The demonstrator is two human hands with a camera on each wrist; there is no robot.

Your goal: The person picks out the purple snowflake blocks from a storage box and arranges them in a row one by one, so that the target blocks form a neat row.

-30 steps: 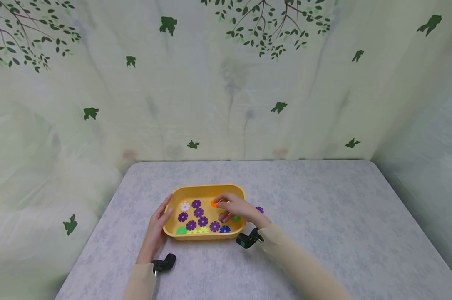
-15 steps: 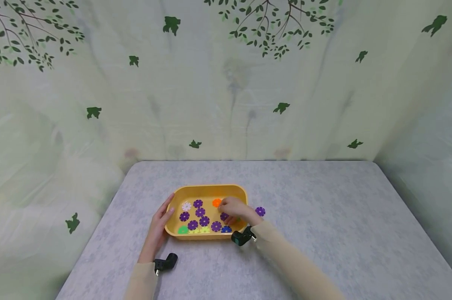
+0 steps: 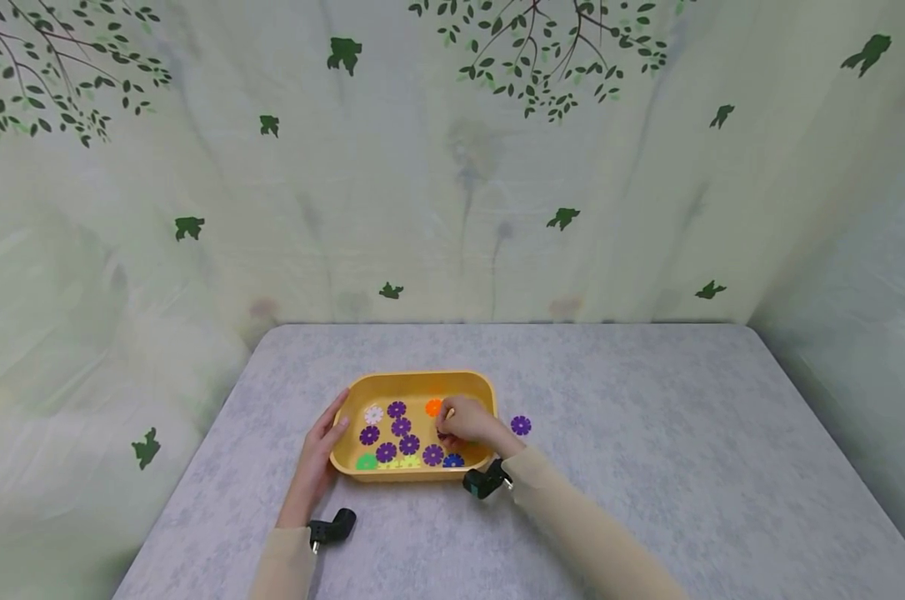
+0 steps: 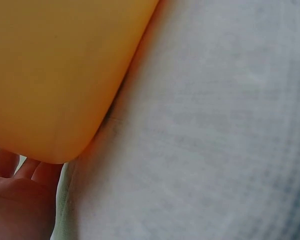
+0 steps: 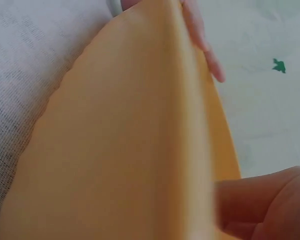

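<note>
Gripping the left end of the yellow tray (image 3: 415, 476), the left hand (image 3: 322, 443) has its thumb at the rim and fingers along the outer wall. The right hand (image 3: 473, 421) reaches into the tray's right part with its fingers bent close together; whether they pinch anything cannot be told. Just beside them in the tray lies an orange piece (image 3: 433, 407). Purple pieces (image 3: 401, 427) scatter through the tray's middle, a white piece (image 3: 373, 414) toward its left end, a green piece (image 3: 366, 461), yellow pieces (image 3: 410, 461) and a blue piece (image 3: 453, 460) along its near side. Right of the tray, a lone purple piece (image 3: 521, 425) rests on the table (image 3: 685, 433).
</note>
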